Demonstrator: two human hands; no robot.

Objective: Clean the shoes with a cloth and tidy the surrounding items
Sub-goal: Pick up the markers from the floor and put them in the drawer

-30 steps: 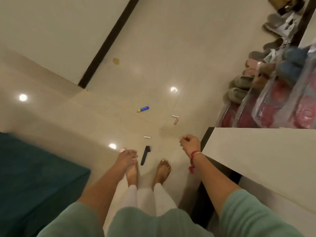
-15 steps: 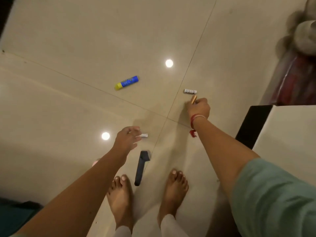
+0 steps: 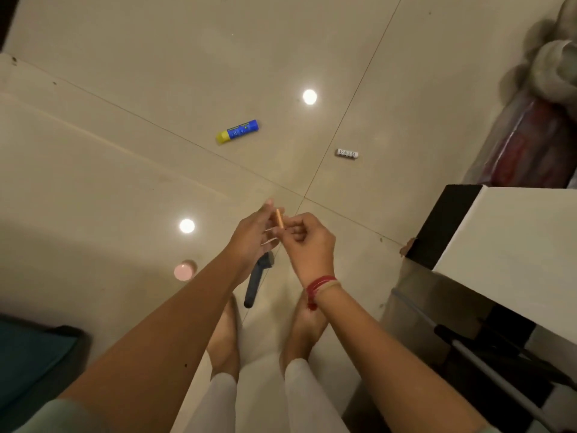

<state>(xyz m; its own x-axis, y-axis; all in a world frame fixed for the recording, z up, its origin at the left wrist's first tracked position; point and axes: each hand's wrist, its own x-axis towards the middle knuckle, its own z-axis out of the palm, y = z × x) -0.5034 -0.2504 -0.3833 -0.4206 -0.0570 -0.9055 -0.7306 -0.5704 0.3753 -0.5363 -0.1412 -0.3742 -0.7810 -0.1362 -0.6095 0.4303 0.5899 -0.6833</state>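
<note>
One orange stick [image 3: 279, 218] (right hand [image 3: 307, 245] pinching), one glue stick [image 3: 238, 131].

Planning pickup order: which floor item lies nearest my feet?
The dark grey tool, just ahead of the feet; the blue-yellow stick and white cylinder lie farther.

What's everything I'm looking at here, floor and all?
glue stick: one, blue with a yellow end, on the floor ahead
small cylinder: one, white, on the floor right of the glue stick
handled tool: one, dark grey, on the floor by the feet
round thing: one, pink, on the floor left of the tool
orange stick: one, pinched by the right hand
cushion: one, teal, lower left
cabinet: one, white, right
wrapped bundle: red in clear plastic, upper right, count unclear
left hand, right hand: meeting at the stick
feet: two, bare
</note>
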